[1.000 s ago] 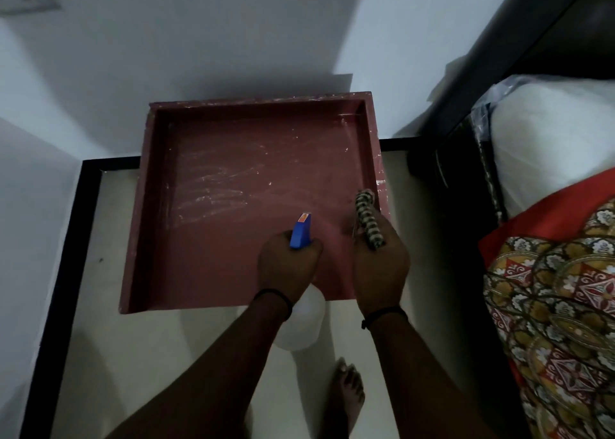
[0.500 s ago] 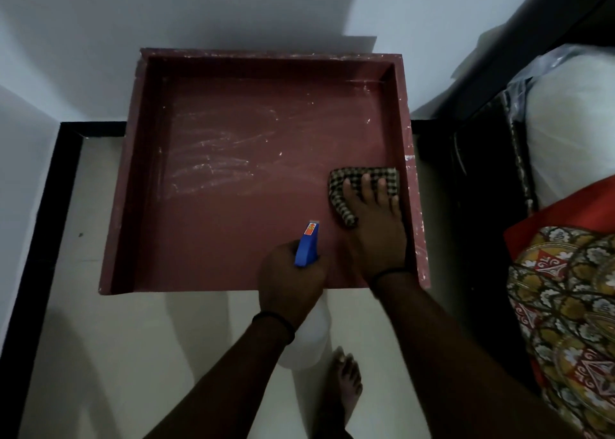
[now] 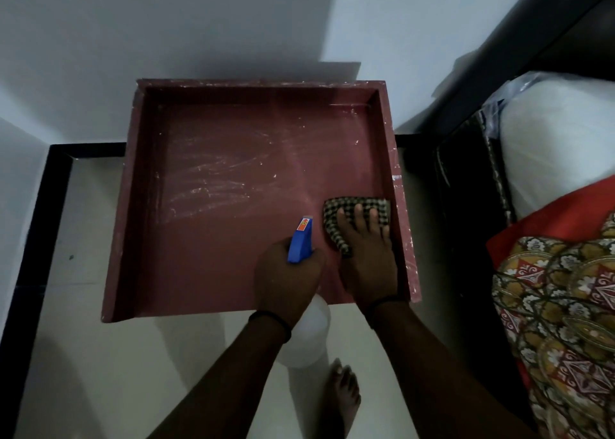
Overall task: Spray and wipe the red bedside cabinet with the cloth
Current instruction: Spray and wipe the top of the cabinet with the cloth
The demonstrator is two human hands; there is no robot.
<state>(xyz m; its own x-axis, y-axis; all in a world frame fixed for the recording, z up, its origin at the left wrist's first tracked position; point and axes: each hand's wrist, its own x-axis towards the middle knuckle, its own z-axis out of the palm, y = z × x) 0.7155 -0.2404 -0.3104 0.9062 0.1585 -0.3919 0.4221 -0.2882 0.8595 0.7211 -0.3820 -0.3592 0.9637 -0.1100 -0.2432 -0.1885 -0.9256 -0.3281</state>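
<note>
We judge the checked cloth (image 3: 357, 205) soft, light and limp, apt to bunch, so we would press it under a flat palm, not pinch a corner. It lies on top of the red bedside cabinet (image 3: 216, 265), at the near right, against the cabinet's raised right rim. Our right hand (image 3: 367, 262) lies spread on it, fingers straight. Our left hand (image 3: 283, 282) grips the spray bottle (image 3: 301, 239) by its neck over the cabinet's near edge, just beside the right hand. The bottle's pale body, dim here, is probably light plastic.
</note>
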